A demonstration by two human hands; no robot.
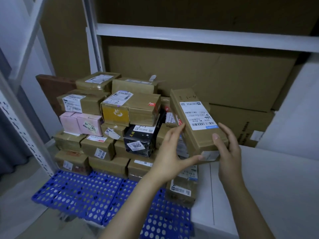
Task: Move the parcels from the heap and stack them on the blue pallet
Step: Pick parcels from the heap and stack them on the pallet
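Note:
A long brown cardboard parcel (193, 118) with a white shipping label hangs tilted in the air at centre right. My left hand (170, 152) holds its left side and underside, thumb beneath the near end. My right hand (227, 147) grips its near right corner, thumb on top. Below lies the blue perforated pallet (96, 192). Stacked on the pallet's far half are several parcels: brown boxes, a pink box (81, 124), a yellow-fronted box (115, 114) and a black box (140, 140) marked 9665.
A white shelf frame (189, 35) spans above, with large flat cartons (224, 78) leaning behind the stack. A white box (259, 187) fills the right side. A perforated white upright (25, 135) stands at left. One labelled parcel (183, 188) sits at the pallet's right edge.

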